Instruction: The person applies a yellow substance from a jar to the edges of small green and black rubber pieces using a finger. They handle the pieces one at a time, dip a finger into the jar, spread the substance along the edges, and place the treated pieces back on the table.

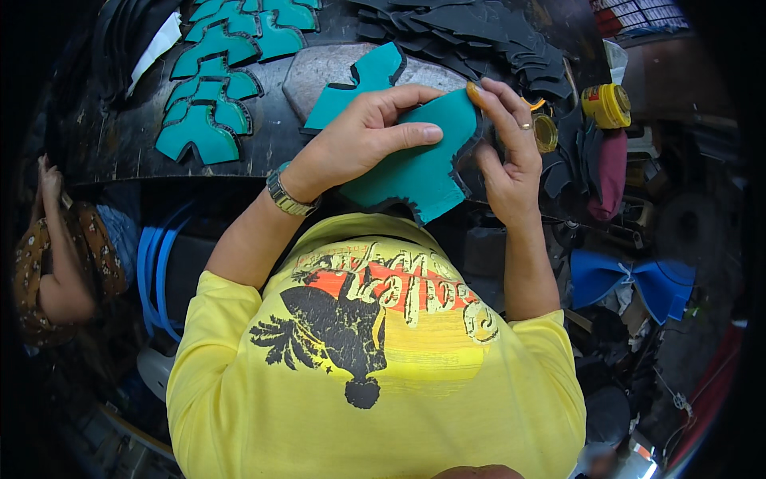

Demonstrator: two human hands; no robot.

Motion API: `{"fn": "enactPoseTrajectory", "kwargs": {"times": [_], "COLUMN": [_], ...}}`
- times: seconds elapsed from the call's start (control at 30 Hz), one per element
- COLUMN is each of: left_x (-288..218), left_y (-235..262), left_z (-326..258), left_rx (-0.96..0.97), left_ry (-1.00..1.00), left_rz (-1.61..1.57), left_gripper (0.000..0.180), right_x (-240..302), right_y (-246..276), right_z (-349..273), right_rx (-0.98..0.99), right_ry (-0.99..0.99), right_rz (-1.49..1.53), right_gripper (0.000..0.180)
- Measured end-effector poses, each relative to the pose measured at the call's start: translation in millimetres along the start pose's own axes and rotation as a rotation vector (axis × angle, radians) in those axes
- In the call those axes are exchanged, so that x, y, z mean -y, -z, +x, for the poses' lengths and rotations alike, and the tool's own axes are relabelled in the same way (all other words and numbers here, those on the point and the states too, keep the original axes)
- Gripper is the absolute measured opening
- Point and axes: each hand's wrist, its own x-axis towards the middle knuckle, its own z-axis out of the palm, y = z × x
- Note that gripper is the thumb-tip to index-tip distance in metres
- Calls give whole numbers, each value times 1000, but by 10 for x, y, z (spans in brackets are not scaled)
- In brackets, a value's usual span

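Teal fabric piece (419, 164) sits between our two hands, lifted just above the near edge of the desk (120, 152) and close to our chest, where we can look straight down on it. It looks like a soft, foam-backed cut-out, smooth teal on the face with a dark, jagged border running round its edge. Our left hand (363, 136) lies across its upper left part, thumb stretched over the face and fingers curled behind, clamped on it to keep it flat; our right hand (507, 152) pinches the right-hand edge between thumb and forefinger, seemingly to work that dark border, so both hands are closed on the same piece and stand a little apart. Just behind it a second teal cut-out (359, 84) rests on a pale grey slab (319, 72) on the dark desk. Further left, a row of finished teal pieces (211, 96) overlaps like scales, each edged in black, likely laid out that way to stay separate. A heap of black cut shapes (471, 36) lies at the far right, near a small open tin (546, 132) and a yellow can (606, 105) within easy reach of the right hand. Another person (60, 247) sits low at our left
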Motion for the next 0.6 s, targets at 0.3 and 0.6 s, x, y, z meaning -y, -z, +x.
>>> {"fn": "enactPoseTrajectory", "kwargs": {"times": [0.3, 0.6], "left_x": [-3, 9], "left_y": [45, 32], "left_z": [-12, -22], "left_rx": [37, 69], "left_ry": [76, 121], "left_rz": [-253, -366], "left_gripper": [43, 46], "right_x": [7, 93], "right_y": [1, 43], "right_z": [-199, -203], "right_rx": [11, 171], "right_ry": [122, 170], "right_rz": [-144, -20], "right_gripper": [65, 63]}}
